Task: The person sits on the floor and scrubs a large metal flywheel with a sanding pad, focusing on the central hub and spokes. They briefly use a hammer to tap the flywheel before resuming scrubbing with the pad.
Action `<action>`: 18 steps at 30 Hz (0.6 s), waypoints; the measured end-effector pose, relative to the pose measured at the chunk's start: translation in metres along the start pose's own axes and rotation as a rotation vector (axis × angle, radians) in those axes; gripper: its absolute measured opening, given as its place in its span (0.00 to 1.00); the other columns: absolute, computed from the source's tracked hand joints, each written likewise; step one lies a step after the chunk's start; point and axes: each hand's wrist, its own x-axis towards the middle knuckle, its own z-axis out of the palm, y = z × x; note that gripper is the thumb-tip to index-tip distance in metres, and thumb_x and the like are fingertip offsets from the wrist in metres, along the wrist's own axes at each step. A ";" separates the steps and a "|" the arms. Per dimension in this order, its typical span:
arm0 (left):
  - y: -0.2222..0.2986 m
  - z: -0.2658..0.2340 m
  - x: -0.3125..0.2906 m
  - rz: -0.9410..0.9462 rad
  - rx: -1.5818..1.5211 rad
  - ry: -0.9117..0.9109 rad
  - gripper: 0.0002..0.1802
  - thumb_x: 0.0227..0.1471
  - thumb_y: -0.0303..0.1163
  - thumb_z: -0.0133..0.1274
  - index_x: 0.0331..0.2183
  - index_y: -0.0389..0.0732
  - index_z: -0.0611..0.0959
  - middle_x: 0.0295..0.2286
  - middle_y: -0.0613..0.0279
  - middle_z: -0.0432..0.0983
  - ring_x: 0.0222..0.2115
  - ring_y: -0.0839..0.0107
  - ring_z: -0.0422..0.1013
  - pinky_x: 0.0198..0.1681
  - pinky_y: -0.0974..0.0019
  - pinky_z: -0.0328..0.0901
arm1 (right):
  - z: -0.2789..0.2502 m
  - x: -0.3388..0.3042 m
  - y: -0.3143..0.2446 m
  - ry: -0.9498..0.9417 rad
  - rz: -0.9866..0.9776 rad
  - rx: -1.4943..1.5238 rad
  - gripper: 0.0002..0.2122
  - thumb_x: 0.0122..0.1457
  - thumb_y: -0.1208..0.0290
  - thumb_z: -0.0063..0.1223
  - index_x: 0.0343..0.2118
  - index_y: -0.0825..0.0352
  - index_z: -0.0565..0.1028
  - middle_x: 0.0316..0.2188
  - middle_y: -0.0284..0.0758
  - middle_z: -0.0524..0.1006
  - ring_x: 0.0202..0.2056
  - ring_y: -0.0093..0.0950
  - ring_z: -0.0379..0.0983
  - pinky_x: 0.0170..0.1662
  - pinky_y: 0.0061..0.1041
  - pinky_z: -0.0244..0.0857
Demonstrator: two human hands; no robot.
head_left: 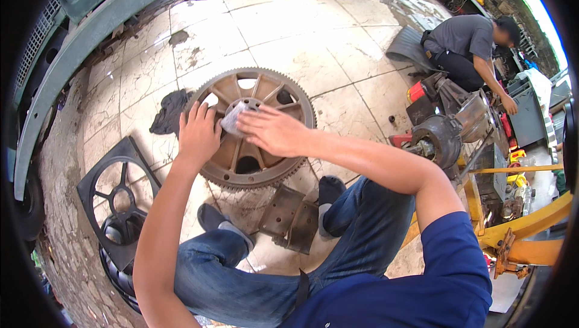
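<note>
A large brown, rusty flywheel (260,177) with a toothed rim and spokes lies flat on the tiled floor in front of me. My left hand (199,132) rests on its left side, fingers stretched out and spread. Near the hub, my right hand (271,130) presses a crumpled grey rag (232,119) against the metal. Its fingers lie over the rag, which covers part of the hub. Just left of the flywheel is a crumpled black cloth (169,114).
Rusty metal plates (289,218) lie between my feet. A black spoked frame (134,154) sits at left, below a vehicle bumper (81,56). At right, a person (463,41) crouches behind a greasy machine housing (439,141); a yellow metal frame (534,222) stands nearer.
</note>
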 end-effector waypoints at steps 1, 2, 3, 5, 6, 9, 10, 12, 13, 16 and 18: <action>-0.001 -0.001 -0.001 0.007 0.007 0.000 0.22 0.60 0.38 0.48 0.52 0.39 0.75 0.56 0.52 0.68 0.61 0.54 0.59 0.62 0.39 0.54 | -0.012 -0.002 0.000 -0.050 0.002 0.067 0.21 0.68 0.58 0.43 0.58 0.64 0.71 0.61 0.35 0.70 0.64 0.28 0.61 0.67 0.37 0.51; 0.001 0.001 -0.001 0.021 0.007 -0.005 0.21 0.60 0.37 0.48 0.52 0.39 0.74 0.56 0.52 0.68 0.61 0.53 0.60 0.61 0.40 0.55 | -0.014 -0.004 0.005 -0.044 0.013 0.006 0.21 0.68 0.58 0.43 0.58 0.64 0.71 0.60 0.34 0.70 0.64 0.27 0.62 0.67 0.37 0.51; 0.000 0.002 0.003 0.039 0.012 -0.026 0.21 0.59 0.34 0.47 0.53 0.39 0.74 0.56 0.52 0.67 0.61 0.53 0.59 0.61 0.40 0.56 | -0.014 -0.007 0.012 -0.038 0.023 -0.055 0.20 0.68 0.58 0.44 0.57 0.63 0.72 0.60 0.34 0.70 0.64 0.27 0.62 0.67 0.37 0.52; -0.002 0.001 0.004 0.060 -0.004 -0.040 0.21 0.59 0.33 0.47 0.53 0.39 0.74 0.56 0.52 0.67 0.61 0.54 0.59 0.61 0.40 0.56 | -0.013 -0.007 0.014 -0.011 0.021 -0.181 0.20 0.65 0.58 0.48 0.56 0.62 0.73 0.60 0.33 0.71 0.63 0.25 0.63 0.66 0.37 0.53; -0.004 -0.001 0.003 0.071 -0.010 -0.052 0.21 0.59 0.33 0.47 0.53 0.39 0.74 0.56 0.52 0.67 0.61 0.54 0.59 0.61 0.41 0.56 | -0.011 -0.006 0.008 0.005 -0.038 -0.172 0.21 0.64 0.59 0.48 0.57 0.62 0.73 0.59 0.33 0.71 0.63 0.26 0.63 0.66 0.37 0.53; -0.007 -0.002 0.001 0.080 -0.039 -0.078 0.22 0.60 0.35 0.47 0.55 0.39 0.73 0.57 0.52 0.67 0.62 0.54 0.58 0.63 0.41 0.54 | -0.018 -0.007 -0.010 0.031 -0.174 -0.105 0.23 0.61 0.64 0.50 0.60 0.60 0.69 0.58 0.34 0.72 0.62 0.27 0.65 0.66 0.37 0.53; -0.007 -0.002 0.000 0.082 -0.037 -0.078 0.22 0.60 0.34 0.47 0.55 0.39 0.73 0.57 0.52 0.67 0.62 0.54 0.58 0.63 0.41 0.54 | -0.019 -0.007 -0.007 0.037 -0.171 -0.138 0.23 0.62 0.65 0.49 0.61 0.60 0.68 0.58 0.34 0.72 0.62 0.28 0.65 0.66 0.38 0.54; -0.009 -0.001 -0.001 0.087 -0.029 -0.075 0.23 0.60 0.34 0.47 0.55 0.39 0.72 0.57 0.51 0.67 0.62 0.54 0.58 0.63 0.41 0.54 | -0.025 -0.003 0.006 0.053 -0.164 -0.210 0.24 0.63 0.67 0.46 0.62 0.60 0.66 0.58 0.35 0.72 0.61 0.29 0.66 0.65 0.39 0.55; -0.010 -0.001 0.000 0.098 -0.022 -0.070 0.23 0.60 0.34 0.47 0.56 0.39 0.72 0.57 0.51 0.66 0.62 0.54 0.58 0.63 0.41 0.54 | -0.029 -0.002 0.010 0.111 -0.121 -0.194 0.24 0.62 0.69 0.45 0.64 0.59 0.64 0.59 0.35 0.71 0.62 0.30 0.65 0.65 0.40 0.55; -0.012 0.001 -0.001 0.105 -0.010 -0.064 0.23 0.59 0.33 0.47 0.56 0.40 0.72 0.57 0.52 0.66 0.62 0.54 0.58 0.62 0.41 0.55 | -0.032 -0.001 0.015 0.059 -0.019 -0.196 0.24 0.62 0.68 0.46 0.63 0.60 0.64 0.60 0.37 0.69 0.63 0.31 0.64 0.65 0.41 0.54; -0.008 -0.003 -0.002 0.099 -0.018 -0.068 0.23 0.59 0.32 0.46 0.56 0.40 0.72 0.57 0.52 0.66 0.62 0.55 0.59 0.61 0.42 0.57 | -0.023 -0.006 0.012 -0.057 0.041 -0.125 0.24 0.65 0.64 0.47 0.64 0.59 0.64 0.62 0.36 0.67 0.65 0.31 0.60 0.66 0.41 0.53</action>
